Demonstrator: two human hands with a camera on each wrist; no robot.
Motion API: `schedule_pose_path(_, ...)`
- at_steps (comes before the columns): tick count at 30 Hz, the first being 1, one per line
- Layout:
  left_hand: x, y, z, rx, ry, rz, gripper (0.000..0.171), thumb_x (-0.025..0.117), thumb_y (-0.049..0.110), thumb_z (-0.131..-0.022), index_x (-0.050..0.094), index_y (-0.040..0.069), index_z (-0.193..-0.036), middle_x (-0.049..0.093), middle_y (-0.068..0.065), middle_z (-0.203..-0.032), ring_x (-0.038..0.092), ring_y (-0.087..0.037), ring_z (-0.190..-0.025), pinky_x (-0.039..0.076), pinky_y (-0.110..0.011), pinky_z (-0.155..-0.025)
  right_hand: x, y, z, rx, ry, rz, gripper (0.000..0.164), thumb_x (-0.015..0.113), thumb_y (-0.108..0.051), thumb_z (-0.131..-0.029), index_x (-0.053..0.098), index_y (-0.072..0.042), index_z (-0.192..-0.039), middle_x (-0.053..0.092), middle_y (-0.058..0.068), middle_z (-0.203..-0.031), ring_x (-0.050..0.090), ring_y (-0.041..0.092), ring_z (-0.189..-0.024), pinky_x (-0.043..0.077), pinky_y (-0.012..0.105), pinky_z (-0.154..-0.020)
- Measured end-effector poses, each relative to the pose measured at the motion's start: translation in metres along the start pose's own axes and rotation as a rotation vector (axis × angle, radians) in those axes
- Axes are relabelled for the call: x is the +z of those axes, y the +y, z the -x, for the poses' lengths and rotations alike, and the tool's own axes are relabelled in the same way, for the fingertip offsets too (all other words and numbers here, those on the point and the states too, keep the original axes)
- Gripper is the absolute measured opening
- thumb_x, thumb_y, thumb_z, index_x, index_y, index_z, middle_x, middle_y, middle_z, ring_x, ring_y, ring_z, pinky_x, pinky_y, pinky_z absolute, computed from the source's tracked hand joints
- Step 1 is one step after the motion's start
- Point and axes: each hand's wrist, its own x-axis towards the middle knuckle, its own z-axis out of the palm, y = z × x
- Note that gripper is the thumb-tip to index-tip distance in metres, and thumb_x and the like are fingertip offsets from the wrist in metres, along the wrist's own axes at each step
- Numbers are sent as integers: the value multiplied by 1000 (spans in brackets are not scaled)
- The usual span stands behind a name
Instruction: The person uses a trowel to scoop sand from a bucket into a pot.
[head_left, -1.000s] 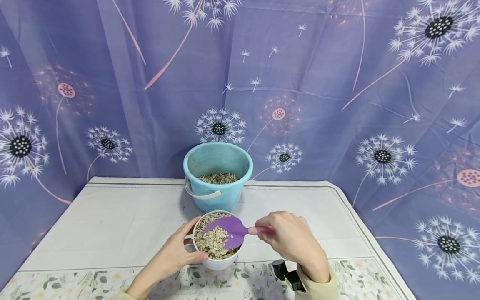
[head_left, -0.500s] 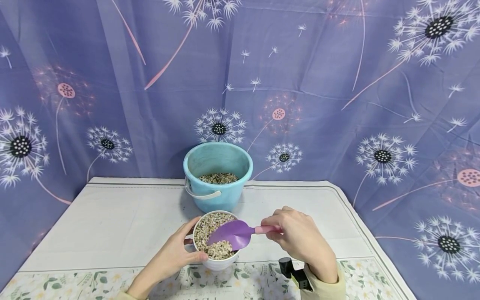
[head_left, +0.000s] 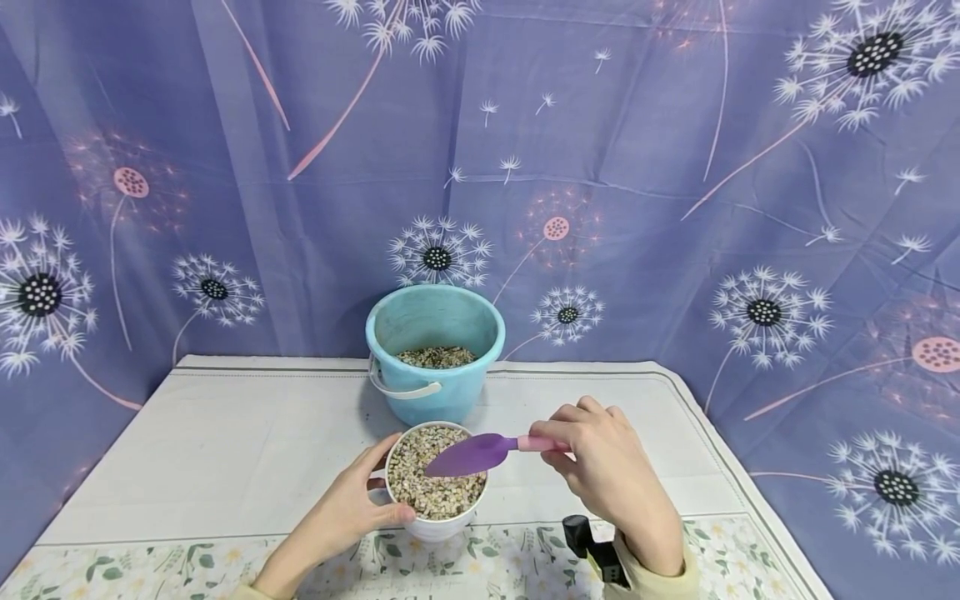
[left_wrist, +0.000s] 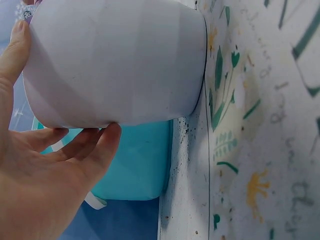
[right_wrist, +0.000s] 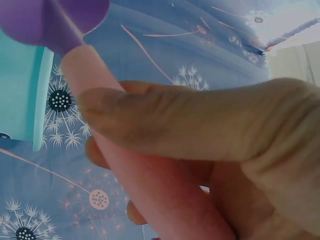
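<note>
A white pot (head_left: pixel 438 528), filled almost to its rim with a pale, grainy mix (head_left: pixel 442 497), stands on the table's near side. My left hand (head_left: pixel 358 498) holds it from the left, thumb at the near rim and fingers round the side; the left wrist view shows the fingertips against the pot wall (left_wrist: pixel 115 65). Over the pot's right part, a small garden trowel with a purple blade (head_left: pixel 468 456) is turned nearly on edge, with no visible load. My right hand (head_left: pixel 603 467) grips its pink handle (right_wrist: pixel 145 170), thumb laid along it.
Directly behind the pot stands a light blue bucket (head_left: pixel 442 400) with a white handle, partly filled with a similar, darker mix (head_left: pixel 437 357). A white cloth with a floral border (head_left: pixel 240 450) covers the table. Purple dandelion curtains (head_left: pixel 615 250) enclose the back and sides.
The trowel blade has tipped over and its heap of mix has gone into the pot. My right hand has shifted slightly right and up; my left hand and the pot stay put.
</note>
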Motion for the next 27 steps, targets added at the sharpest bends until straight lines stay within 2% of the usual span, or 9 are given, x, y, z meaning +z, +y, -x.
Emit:
schedule_pose_path(9,-1,1,0,-2,-7,2,95,85,33,-76,32,20,-153,45,-10,-141,47,-28,-123,48,-37,-97,9,13,-5,-33,59,-109,30,85,-10,-72,75,-24,-96,62,-15,-80,47,6,-71,40,25,-58)
schedule_pose_path(15,-1,2,-1,-25,-17,14,95,85,32,-77,30,15,-153,45,-11,-140,47,-26,-124,47,-38,-97,17,22,-16,39,73,-165,26,82,-13,-79,75,-14,-104,61,-12,-79,47,5,-68,42,26,-58)
schedule_pose_path(22,-1,0,-1,-25,-10,23,95,85,31,-76,31,15,-153,45,-9,-140,47,-24,-124,47,-39,-98,22,29,-42,27,64,-181,24,76,-18,-86,73,-13,-110,59,-9,-78,46,7,-65,42,28,-59)
schedule_pose_path(27,-1,1,-1,-34,-5,27,96,86,30,-76,31,15,-153,46,-10,-140,48,-24,-122,48,-37,-96,25,32,-67,12,50,-166,18,74,-20,-88,74,-14,-105,57,-8,-74,48,10,-64,42,31,-58)
